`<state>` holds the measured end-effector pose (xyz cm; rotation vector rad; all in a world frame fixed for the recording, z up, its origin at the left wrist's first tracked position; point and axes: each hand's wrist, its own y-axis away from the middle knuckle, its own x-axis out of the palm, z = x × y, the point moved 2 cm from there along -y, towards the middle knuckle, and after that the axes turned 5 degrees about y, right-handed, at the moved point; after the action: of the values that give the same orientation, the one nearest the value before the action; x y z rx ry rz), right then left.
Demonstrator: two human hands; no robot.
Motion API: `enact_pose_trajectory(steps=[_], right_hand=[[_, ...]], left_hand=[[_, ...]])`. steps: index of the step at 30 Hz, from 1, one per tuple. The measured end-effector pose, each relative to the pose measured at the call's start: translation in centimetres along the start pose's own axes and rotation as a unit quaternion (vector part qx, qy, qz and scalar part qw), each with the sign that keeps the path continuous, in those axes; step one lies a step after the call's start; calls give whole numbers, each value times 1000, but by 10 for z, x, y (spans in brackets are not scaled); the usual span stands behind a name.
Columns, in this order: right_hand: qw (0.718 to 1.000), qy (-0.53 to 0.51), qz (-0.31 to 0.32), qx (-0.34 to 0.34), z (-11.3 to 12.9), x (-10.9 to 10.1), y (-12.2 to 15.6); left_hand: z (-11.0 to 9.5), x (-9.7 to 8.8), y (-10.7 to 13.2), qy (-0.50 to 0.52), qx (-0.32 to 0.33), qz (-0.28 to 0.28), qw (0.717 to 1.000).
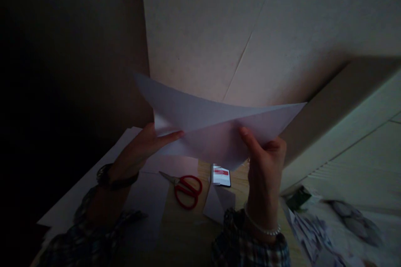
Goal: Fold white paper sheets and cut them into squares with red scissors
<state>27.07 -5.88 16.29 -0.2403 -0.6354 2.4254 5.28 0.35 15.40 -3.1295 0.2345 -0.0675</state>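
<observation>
A white sheet of paper (206, 123) is held up in the air in front of the wall, bent or folded so that two layers show. My left hand (140, 148) grips its left part, thumb on the near face and fingers behind. My right hand (265, 162) pinches its lower right part, thumb on the near face. Both hands are closed on the sheet. A dark watch sits on my left wrist and a bead bracelet on my right.
Below the hands, red-handled scissors (186, 190) lie on a wooden table (184, 233). A small card or phone with a red stripe (222, 176) lies beside them. More white sheets (94, 187) cover the table's left. Scraps lie on the floor (313, 233) at right.
</observation>
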Motion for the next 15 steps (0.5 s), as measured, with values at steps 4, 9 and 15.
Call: enact_pose_trajectory(steps=[4,9,15], right_hand=[[1000,-11,7,1,0,-2,1],[1000,15,9,-24,6,-2,6],[989,-4,126,-75,25,7,16]], left_hand=[[1,4,-3,19,18,-42,999],[7,7,-6,7,23,-87,996],[21,6,-6,38,33,-69,996]])
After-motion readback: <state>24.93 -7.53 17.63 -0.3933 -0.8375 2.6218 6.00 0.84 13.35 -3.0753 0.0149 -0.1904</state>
